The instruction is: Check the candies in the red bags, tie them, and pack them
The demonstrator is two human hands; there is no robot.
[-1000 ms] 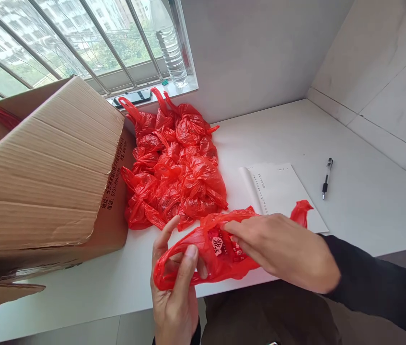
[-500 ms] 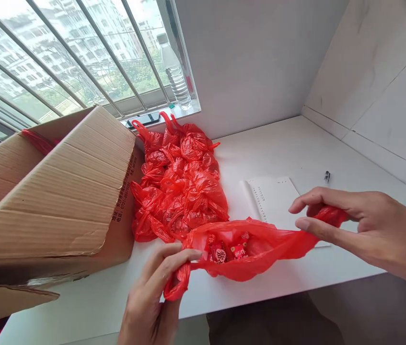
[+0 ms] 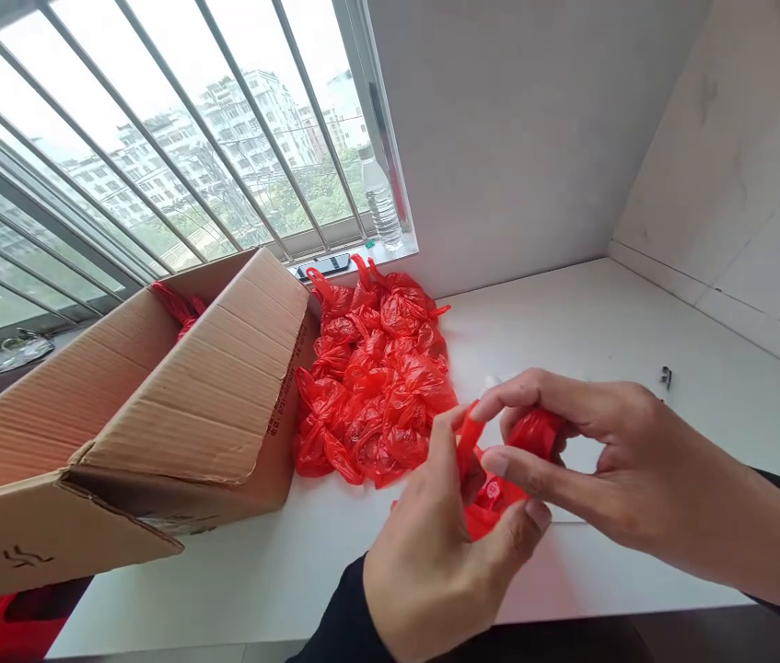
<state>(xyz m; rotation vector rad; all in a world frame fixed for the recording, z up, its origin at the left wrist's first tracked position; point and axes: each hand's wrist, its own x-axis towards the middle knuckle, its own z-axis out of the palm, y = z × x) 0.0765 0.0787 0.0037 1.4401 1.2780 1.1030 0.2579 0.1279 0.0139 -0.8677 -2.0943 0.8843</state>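
A red plastic bag (image 3: 487,517) is bunched between my two hands over the front of the white table, with small red packets showing faintly inside. My left hand (image 3: 448,543) grips one handle of it, thumb stretched out to the right. My right hand (image 3: 589,447) holds the other gathered side, its fingers bent round the red plastic. Just behind and to the left lies a pile of knotted red bags (image 3: 376,378). The notebook behind my right hand is mostly hidden.
An open cardboard box (image 3: 203,387) stands on the left beside the pile. Behind are a barred window, a plastic bottle (image 3: 382,203) and a dark phone (image 3: 324,265) on the sill. A small black object (image 3: 666,376) lies on the white table (image 3: 534,318) at right.
My hands have come together, and the bag that was stretched wide open between them is now bunched up. The view has tilted, showing more of the window and box.
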